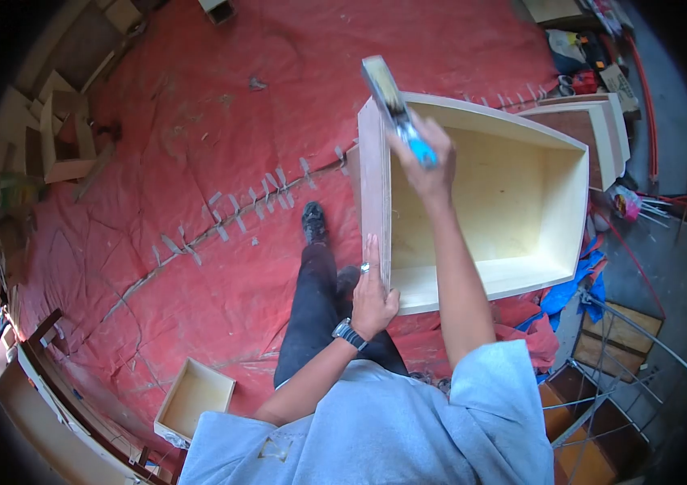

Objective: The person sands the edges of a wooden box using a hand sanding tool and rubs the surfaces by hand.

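A large pale wooden drawer-like box [489,194] stands before me, its hollow side facing up, with slightly curved long sides. My left hand [373,301] rests on the edge of its left wall, fingers stretched out along the wood; a ring and a wristwatch are on it. My right hand [431,153] is closed round a long narrow hand tool [388,93] with a blue handle, held over the upper left corner of the box. Blur hides the tool's exact kind, and I cannot tell whether it touches the wood.
Red sheeting [222,105], with a taped seam, covers the floor. A small open drawer [196,396] lies at lower left. Other wooden panels [594,133] lean beyond the box on the right, near a metal frame [602,388]. Wooden pieces [69,133] are piled at far left.
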A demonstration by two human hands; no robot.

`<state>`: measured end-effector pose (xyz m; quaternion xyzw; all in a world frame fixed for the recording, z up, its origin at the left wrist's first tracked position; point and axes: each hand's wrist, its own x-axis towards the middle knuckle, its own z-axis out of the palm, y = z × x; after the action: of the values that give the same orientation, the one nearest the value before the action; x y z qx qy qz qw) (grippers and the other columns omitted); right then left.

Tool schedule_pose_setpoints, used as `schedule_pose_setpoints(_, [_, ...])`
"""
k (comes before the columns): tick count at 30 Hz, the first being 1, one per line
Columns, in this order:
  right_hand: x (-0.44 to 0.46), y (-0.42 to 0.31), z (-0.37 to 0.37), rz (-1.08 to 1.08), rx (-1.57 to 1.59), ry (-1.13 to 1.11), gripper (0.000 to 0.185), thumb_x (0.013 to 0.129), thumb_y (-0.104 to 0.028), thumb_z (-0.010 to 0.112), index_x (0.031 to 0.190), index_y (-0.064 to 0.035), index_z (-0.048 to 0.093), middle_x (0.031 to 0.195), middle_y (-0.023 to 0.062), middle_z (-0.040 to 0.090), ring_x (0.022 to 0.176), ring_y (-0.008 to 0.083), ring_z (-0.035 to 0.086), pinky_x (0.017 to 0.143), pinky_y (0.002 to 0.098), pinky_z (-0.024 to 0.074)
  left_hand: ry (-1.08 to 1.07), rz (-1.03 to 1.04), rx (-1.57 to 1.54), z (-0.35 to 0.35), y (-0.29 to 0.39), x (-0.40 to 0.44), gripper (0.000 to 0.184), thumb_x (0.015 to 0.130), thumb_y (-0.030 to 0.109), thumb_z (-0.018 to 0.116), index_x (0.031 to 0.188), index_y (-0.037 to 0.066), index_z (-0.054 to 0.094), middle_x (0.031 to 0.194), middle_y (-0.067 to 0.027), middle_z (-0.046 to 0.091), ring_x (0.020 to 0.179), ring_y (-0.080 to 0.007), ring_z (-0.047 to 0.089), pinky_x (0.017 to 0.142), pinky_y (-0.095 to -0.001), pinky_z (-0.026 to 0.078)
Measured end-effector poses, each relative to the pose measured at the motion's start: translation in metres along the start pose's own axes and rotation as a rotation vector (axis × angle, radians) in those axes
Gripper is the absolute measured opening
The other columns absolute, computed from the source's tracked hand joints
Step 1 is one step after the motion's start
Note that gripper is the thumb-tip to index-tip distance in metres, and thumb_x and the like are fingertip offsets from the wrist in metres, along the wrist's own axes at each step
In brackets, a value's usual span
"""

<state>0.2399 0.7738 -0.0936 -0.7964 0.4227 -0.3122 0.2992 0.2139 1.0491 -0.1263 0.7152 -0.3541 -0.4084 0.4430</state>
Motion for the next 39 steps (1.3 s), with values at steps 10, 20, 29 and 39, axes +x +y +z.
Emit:
schedule_pose_setpoints(10, [0.000, -0.008, 0.001, 0.057, -0.063, -0.018, 0.035, 0.088, -0.029, 0.086, 0.114, -0.0058, 0.079, 0.091, 0.0176, 0.071, 0.083, 0.0394, 0.073, 0.074, 0.0466, 0.0556, -0.054, -0.056, -0.031, -0.003, 0.001, -0.001, 0.119, 0.076, -0.005, 0.064, 0.178, 0.003, 0.005, 0.180, -0.0306, 0.023, 0.158, -0.0510, 0.040, 0.126, -0.0505, 0.042])
schedule_pose_setpoints(20, [-0.094, -0.032, -0.036, 0.144, 0.008, -0.052, 0.047, 0.086, -0.019, 0.090, 0.129, -0.0036, 0.079, 0.084, 0.0144, 0.065, 0.076, 0.0275, 0.070, 0.073, 0.0407, 0.0547, -0.047, -0.068, -0.040, -0.005, 0.005, -0.003, 0.118, 0.077, -0.002, 0.063, 0.179, 0.005, 0.004, 0.176, -0.0330, 0.031, 0.146, -0.0547, 0.050, 0.121, -0.0526, 0.045])
schedule_pose_setpoints(29, [0.061, -0.009, 0.023, 0.067, 0.047, 0.030, 0.036, 0.088, -0.033, 0.088, 0.110, -0.0063, 0.079, 0.090, 0.0172, 0.072, 0.084, 0.0378, 0.073, 0.073, 0.0469, 0.0552, -0.027, -0.057, -0.030, -0.005, 0.004, -0.005, 0.119, 0.076, -0.003, 0.062, 0.179, 0.006, 0.003, 0.170, -0.0348, 0.038, 0.147, -0.0542, 0.050, 0.122, -0.0520, 0.044])
schedule_pose_setpoints(39, [-0.082, -0.026, -0.029, 0.137, -0.017, -0.075, 0.046, 0.087, -0.020, 0.088, 0.130, -0.0074, 0.078, 0.088, 0.0170, 0.067, 0.080, 0.0347, 0.072, 0.073, 0.0462, 0.0561, 0.018, 0.029, 0.009, 0.000, -0.004, -0.001, 0.120, 0.075, -0.002, 0.060, 0.180, 0.007, 0.001, 0.173, -0.0324, 0.037, 0.141, -0.0542, 0.056, 0.120, -0.0512, 0.046])
